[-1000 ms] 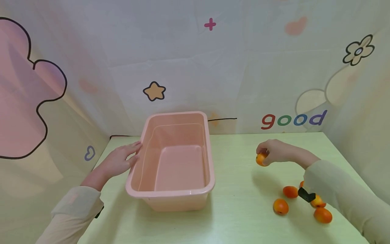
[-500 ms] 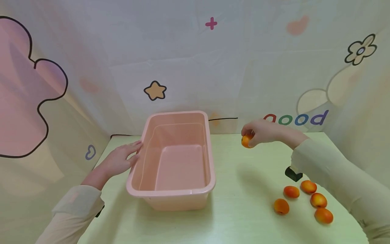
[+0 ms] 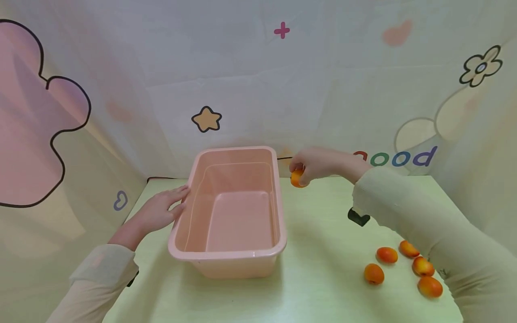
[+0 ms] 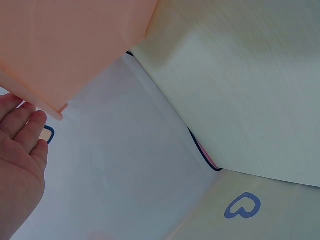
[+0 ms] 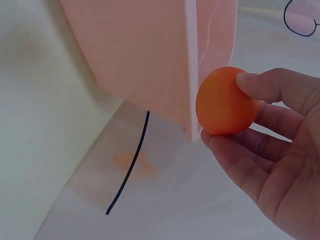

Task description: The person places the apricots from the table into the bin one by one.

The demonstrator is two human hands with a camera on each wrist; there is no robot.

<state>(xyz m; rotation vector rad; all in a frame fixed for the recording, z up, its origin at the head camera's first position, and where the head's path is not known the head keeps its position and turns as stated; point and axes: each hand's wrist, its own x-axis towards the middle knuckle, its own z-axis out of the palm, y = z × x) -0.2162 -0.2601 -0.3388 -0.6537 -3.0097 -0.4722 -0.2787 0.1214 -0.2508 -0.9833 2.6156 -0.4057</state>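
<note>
A pink plastic tub (image 3: 278, 211) stands empty on the pale green table (image 3: 323, 278). My right hand (image 3: 317, 163) grips a small orange fruit (image 3: 297, 178) in the air just right of the tub's far right corner. In the right wrist view the fruit (image 5: 224, 102) sits between thumb and fingers beside the tub's rim (image 5: 192, 70). My left hand (image 3: 161, 208) lies flat with straight fingers against the tub's left wall. In the left wrist view its fingers (image 4: 22, 135) touch the rim (image 4: 37, 102).
Several more orange fruits (image 3: 387, 255) lie on the table at the right front, under my right sleeve (image 3: 420, 224). Printed cloth walls (image 3: 242, 80) close in the table at the back and both sides.
My right hand has carried the orange fruit up and to the left, from above the fruit pile to the tub's far right corner. The left hand has stayed on the tub.
</note>
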